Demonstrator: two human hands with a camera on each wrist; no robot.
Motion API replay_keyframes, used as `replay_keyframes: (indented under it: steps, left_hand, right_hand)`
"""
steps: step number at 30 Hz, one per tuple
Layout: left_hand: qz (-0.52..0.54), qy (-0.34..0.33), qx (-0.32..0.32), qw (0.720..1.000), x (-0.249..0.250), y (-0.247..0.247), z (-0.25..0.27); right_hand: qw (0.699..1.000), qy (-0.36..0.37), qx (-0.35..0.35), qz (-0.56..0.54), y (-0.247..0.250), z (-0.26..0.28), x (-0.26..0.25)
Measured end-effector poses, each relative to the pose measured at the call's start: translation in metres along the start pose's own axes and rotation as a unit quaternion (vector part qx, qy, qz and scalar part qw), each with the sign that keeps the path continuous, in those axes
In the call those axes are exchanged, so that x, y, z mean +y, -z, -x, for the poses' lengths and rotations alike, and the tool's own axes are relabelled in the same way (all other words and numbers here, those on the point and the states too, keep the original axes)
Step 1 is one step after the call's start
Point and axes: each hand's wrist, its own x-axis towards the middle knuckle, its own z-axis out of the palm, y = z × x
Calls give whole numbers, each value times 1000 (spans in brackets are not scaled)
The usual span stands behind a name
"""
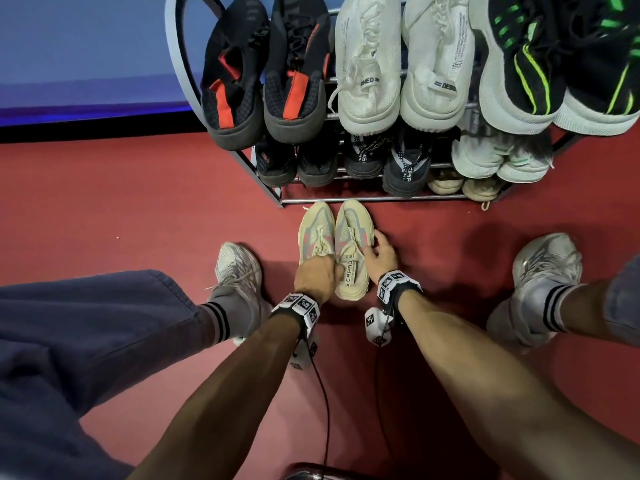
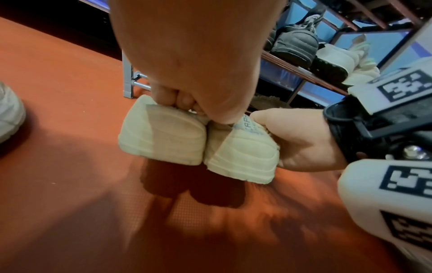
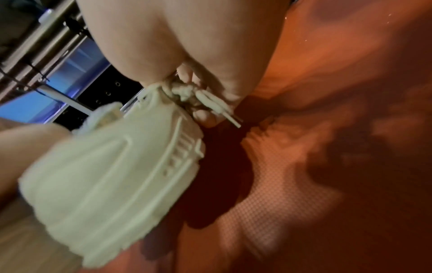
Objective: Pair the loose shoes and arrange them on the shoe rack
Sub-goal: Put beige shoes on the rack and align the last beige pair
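Two cream sneakers lie side by side on the red floor, toes toward the shoe rack. My left hand grips the left cream shoe at its collar, fingers curled inside it. My right hand holds the right cream shoe from its outer side, thumb by the heel tab and fingers at the laces. In the left wrist view both heels, the left shoe and the right shoe, touch each other and cast dark shadows below. Whether they are off the floor is unclear.
The rack's top tier holds a black-red pair, a white pair and a black-green pair. Lower tiers hold dark pairs, a pale pair and a beige pair. My own feet in grey-white sneakers stand left and right.
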Motion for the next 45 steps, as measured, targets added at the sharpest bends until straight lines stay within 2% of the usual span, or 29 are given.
replay_keyframes:
  steps: [3, 5, 8, 15, 18, 21, 22, 24, 25, 26, 29, 32, 34, 35, 37, 39, 40, 42, 45]
  left_hand:
    - [-20, -59, 3, 998, 4, -1, 7]
    - [1, -70, 8, 998, 10, 0, 10]
    - [24, -67, 19, 997, 15, 3, 12]
    - [40, -46, 63, 996, 0, 23, -14]
    - [45, -9, 75, 996, -16, 34, -38]
    - [80, 16, 77, 994, -36, 34, -62]
    - [91, 19, 70, 993, -40, 32, -67]
    - [95, 10, 59, 994, -45, 23, -74]
    - [92, 9, 56, 994, -46, 16, -76]
    - [93, 15, 60, 994, -45, 10, -76]
    - [105, 28, 108, 988, -43, -10, -70]
    - [116, 92, 154, 977, -51, -31, -51]
    - [171, 187, 190, 949, -60, -38, -42]
    - [222, 247, 194, 923, -65, -45, -42]
    - [409, 342, 97, 841, -71, -52, -47]
    - [549, 355, -9, 757, -76, -60, -52]
    - [576, 351, -34, 737, -75, -59, -54]
    - [604, 350, -34, 715, -73, -61, -58]
    - [674, 354, -39, 647, -63, -57, -59]
  right_hand:
    - [998, 12, 51, 23, 2, 3, 7]
    - [996, 28, 73, 34, 7, 5, 4]
    - [996, 43, 68, 44, 13, 2, -3]
    - [998, 50, 14, -20, 10, -14, -40]
    - [997, -11, -28, -67, 5, -10, -56]
    - [981, -138, -117, -74, -10, -5, -50]
    - [963, -195, -150, -108, -13, -3, -47]
    - [904, -288, -220, -224, -17, 1, -47]
    - [881, -303, -242, -270, -19, 1, -47]
    - [876, -298, -243, -291, -23, 0, -47]
    - [901, -262, -187, -292, -33, -9, -39]
    - [882, -288, -198, -316, -34, -13, -32]
    - [876, -291, -203, -326, -35, -14, -27]
    - [876, -287, -205, -328, -36, -13, -26]
    - [883, -276, -204, -321, -39, -13, -24]
    - [900, -256, -194, -294, -40, -14, -23]
    - [917, -242, -177, -264, -41, -16, -21]
    - [946, -216, -139, -199, -41, -20, -19]
    - [942, -214, -162, -201, -40, -21, -15]
